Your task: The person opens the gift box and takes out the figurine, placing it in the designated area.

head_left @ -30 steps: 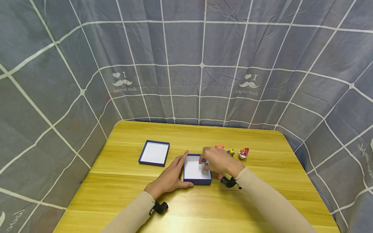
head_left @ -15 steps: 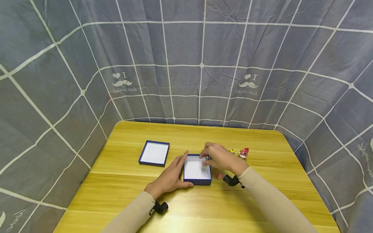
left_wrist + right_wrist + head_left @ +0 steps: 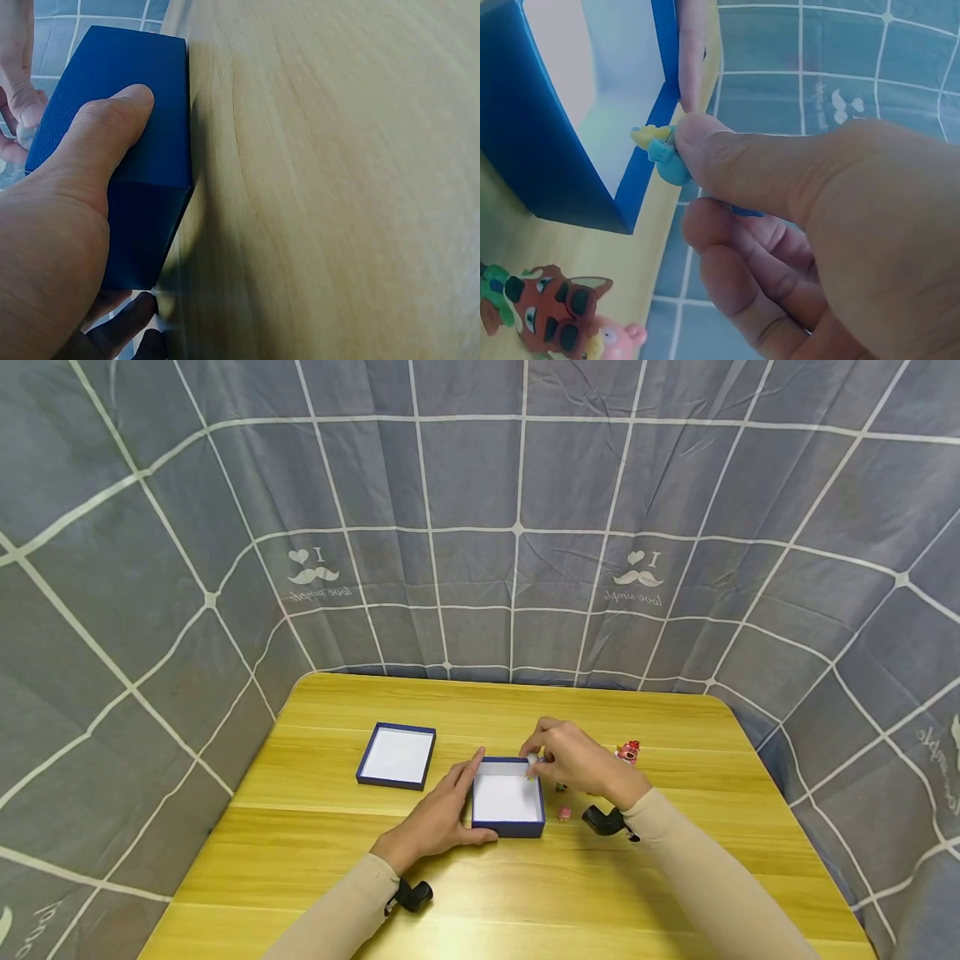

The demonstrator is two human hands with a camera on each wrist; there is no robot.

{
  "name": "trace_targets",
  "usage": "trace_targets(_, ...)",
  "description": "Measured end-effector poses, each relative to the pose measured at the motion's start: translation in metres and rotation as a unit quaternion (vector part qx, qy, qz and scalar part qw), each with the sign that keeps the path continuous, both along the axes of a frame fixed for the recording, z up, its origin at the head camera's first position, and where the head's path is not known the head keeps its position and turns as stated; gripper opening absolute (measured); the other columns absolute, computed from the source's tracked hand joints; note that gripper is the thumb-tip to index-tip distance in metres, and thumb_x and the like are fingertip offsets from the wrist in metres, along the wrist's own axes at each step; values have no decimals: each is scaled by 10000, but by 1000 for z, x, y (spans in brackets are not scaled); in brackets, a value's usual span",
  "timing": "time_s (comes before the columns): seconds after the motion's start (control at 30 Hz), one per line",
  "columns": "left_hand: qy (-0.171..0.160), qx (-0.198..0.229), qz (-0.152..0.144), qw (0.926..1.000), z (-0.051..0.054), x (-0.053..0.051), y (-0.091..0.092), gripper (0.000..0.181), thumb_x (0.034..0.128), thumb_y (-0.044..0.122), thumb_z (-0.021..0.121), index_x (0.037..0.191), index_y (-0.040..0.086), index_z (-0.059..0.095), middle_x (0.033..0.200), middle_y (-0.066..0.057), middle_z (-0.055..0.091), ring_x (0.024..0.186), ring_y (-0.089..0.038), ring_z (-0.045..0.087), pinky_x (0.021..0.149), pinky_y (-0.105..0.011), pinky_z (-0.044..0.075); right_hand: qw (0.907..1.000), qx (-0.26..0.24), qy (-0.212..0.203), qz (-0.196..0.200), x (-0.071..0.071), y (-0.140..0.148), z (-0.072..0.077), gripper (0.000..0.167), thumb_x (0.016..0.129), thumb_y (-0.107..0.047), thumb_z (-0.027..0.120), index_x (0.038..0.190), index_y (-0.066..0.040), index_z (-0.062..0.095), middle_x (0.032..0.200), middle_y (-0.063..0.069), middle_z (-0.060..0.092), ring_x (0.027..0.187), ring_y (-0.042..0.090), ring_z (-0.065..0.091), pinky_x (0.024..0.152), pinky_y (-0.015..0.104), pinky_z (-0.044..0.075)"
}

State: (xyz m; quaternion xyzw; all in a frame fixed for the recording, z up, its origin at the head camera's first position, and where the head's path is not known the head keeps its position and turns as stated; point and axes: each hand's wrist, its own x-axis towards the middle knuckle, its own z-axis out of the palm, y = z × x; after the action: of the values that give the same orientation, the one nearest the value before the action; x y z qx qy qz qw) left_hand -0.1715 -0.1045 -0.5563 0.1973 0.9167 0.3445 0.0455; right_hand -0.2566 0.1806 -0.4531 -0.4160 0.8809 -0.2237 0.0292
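My left hand (image 3: 438,822) holds the blue square box (image 3: 508,830) at its left side, the thumb pressed on the front wall (image 3: 142,64). The box stands without its cover, its white inside showing. Between thumb and fingers, my right hand (image 3: 581,764) pinches a small light-blue and yellow figurine (image 3: 664,154). In the right wrist view that figurine is by the box rim; the head view shows it at the back right corner. Part of it is hidden by the thumb.
A matching blue lid (image 3: 397,756), white inside, lies left of the box. Right of the box are a small pink figurine (image 3: 564,814) and a red and pink one (image 3: 628,752). The right wrist view shows a brown dog-like figurine (image 3: 559,307) beside the box.
My right hand has moved back and to the right with the figurine, from over the box's inside to its back right corner. My left hand and the box have stayed put.
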Motion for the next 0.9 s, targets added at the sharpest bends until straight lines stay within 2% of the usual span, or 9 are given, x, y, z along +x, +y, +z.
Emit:
trace_targets(0.5,-39,-59,46,10000,0,0,1,1355,947,574,970,1903,218,78,1842,-255,395,1620,-458,556,1308,-621,523,9999,-110,9,-105,3,12,7,229,1034,-127,901,1253,-58,888,1132,89,761,814,41,673,715,200,601)
trace_targets(0.77,-21,-27,57,10000,-2,0,0,1362,936,569,981,1903,233,83,1843,-255,395,1625,-472,548,1305,-631,522,9993,-207,-13,-326,5,18,8,223,1016,-150,923,1224,-71,903,1109,48,754,929,118,745,777,238,640)
trace_targets(0.9,-7,-25,56,10000,-2,0,0,1362,936,569,981,1903,236,82,1841,-253,398,1623,-470,551,1304,-630,523,9990,-261,35,-348,6,21,9,219,1007,-150,932,1218,-95,905,1105,29,757,927,105,729,786,247,635)
